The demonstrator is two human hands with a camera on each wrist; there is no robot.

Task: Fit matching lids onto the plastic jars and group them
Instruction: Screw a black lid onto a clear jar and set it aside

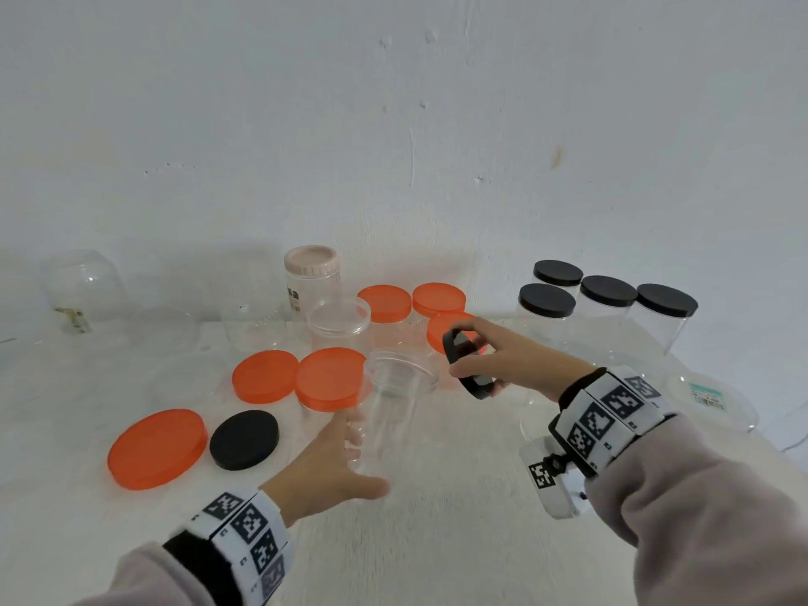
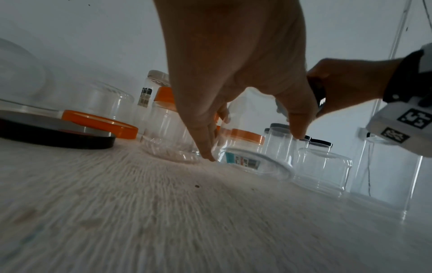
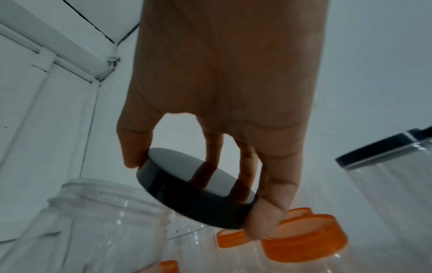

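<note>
Two hands mid-capping: left hand [image 1: 336, 457] curled round clear jar [image 1: 395, 413], right hand [image 1: 507, 358] pinching black lid [image 3: 198, 188]; next, level and seat it squarely on the open mouth.

Four capped jars [image 1: 607, 308] stand right of the open jar [image 1: 393, 404]; loose lids [image 1: 210, 422] left.

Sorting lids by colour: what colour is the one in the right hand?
Black lid; clearest in right wrist view.

left hand [image 1: 336, 457] gripping open clear jar [image 1: 393, 413], right hand [image 1: 503, 360] holding black lid [image 1: 465, 365]
</note>
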